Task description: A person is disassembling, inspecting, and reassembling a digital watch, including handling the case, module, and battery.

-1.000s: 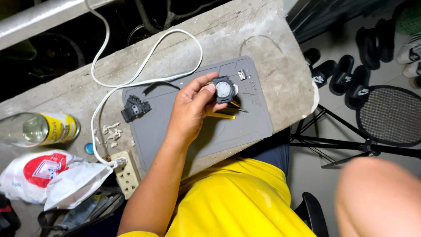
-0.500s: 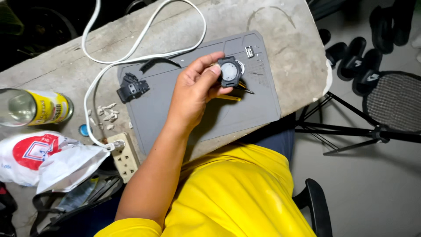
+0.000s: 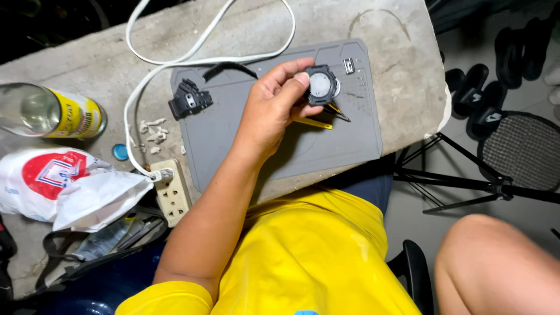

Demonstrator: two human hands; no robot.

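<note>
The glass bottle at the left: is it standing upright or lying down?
Lying down: the glass bottle rests on its side on the concrete table, its yellow label facing up.

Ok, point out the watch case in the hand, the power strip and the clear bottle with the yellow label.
watch case (image 3: 321,85), head view, on its pale round centre.
power strip (image 3: 173,195), head view, on its socket face.
bottle (image 3: 35,109), head view, on its clear glass body.

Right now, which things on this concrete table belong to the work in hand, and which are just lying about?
In use: left hand; small round black watch case pinched in its fingers; grey rubber work mat; yellow-handled tool; black strap piece.

Lying about: glass bottle with yellow label; white plastic bag; cream power strip; white cable.
</note>
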